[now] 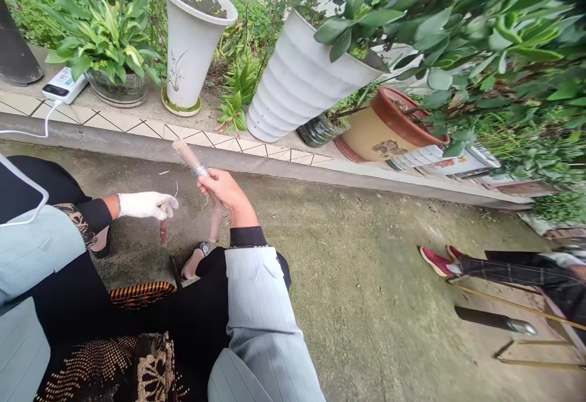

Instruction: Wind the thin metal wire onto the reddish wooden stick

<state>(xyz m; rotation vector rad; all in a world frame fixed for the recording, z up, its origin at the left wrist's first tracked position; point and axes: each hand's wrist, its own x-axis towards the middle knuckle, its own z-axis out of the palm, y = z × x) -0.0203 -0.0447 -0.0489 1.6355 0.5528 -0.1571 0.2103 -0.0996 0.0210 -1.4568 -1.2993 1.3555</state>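
Observation:
My right hand (226, 193), bare, is closed round a long thin stick-like tool (192, 161) with a metal band near its upper end; the tool slants up to the left and its lower part shows below my fist. My left hand (145, 204) wears a white glove and pinches a small reddish-brown piece (163, 230) that hangs down from the fingers. A thin light strand rises from the gloved fingers. Both hands are held over the concrete ground in front of my knees, a short gap apart.
A tiled ledge (137, 122) carries a white vase pot (190, 42), a ribbed white pot (297, 78), a brown pot (384, 124), a leafy plant (107, 36) and a power bank (64, 85) with a cable. Another person's red shoes (437, 260) and a stool frame (526, 329) are at right.

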